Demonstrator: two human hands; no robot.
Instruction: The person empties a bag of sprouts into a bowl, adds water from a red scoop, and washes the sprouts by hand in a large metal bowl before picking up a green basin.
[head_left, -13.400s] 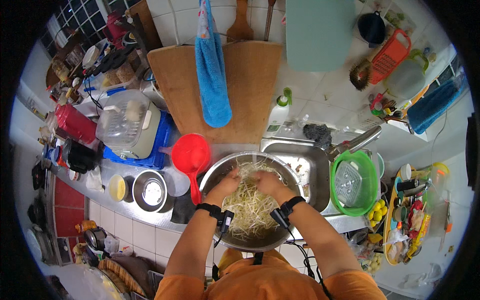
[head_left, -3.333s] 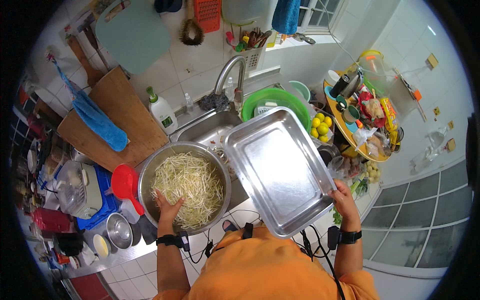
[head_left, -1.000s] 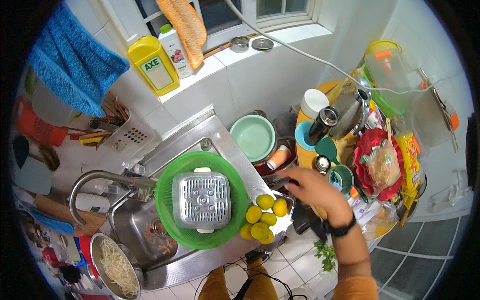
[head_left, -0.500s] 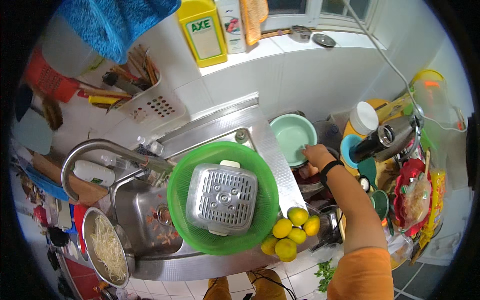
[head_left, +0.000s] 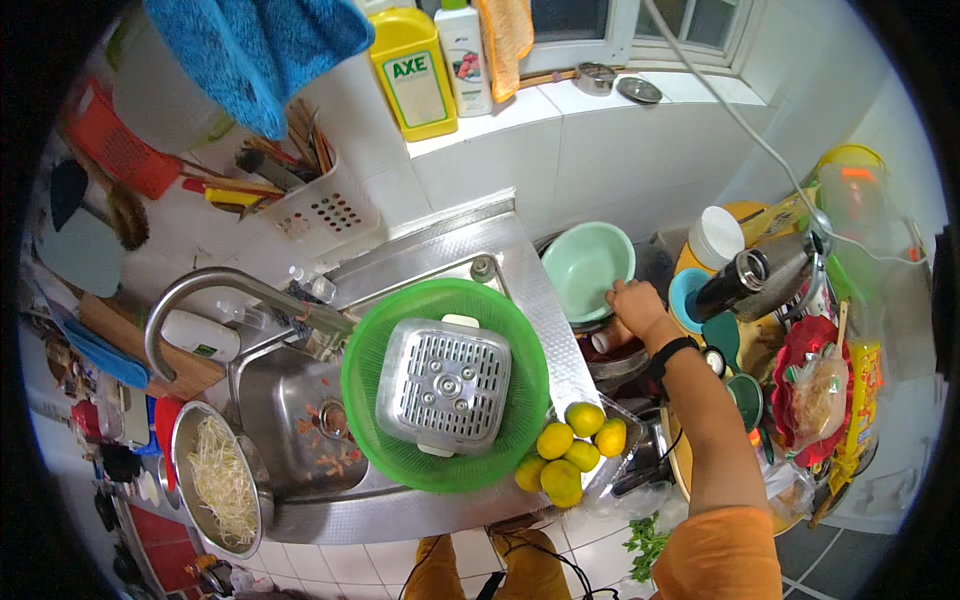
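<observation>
My right hand [head_left: 638,308] is at the near right rim of a pale green basin [head_left: 588,268], its fingers closed over the edge. The basin looks empty and sits at the right of the sink counter, over darker pots partly hidden below. A black band circles my right wrist. Left of it, a large green colander [head_left: 365,420] rests across the sink and holds a square slotted metal tray with a clear rim [head_left: 445,385]. Several yellow-green citrus fruits [head_left: 562,482] lie at the counter's near right corner. My left hand is out of sight.
A steel bowl of bean sprouts [head_left: 222,480] stands left of the sink basin [head_left: 290,385], where orange scraps lie. The curved faucet [head_left: 225,278] arches over it. At right are a black flask [head_left: 730,283], a blue bowl [head_left: 686,292] and a red scalloped dish [head_left: 800,385].
The whole view has shifted slightly. My right hand stays on the basin's rim, and the basin keeps about the same place beside the counter.
</observation>
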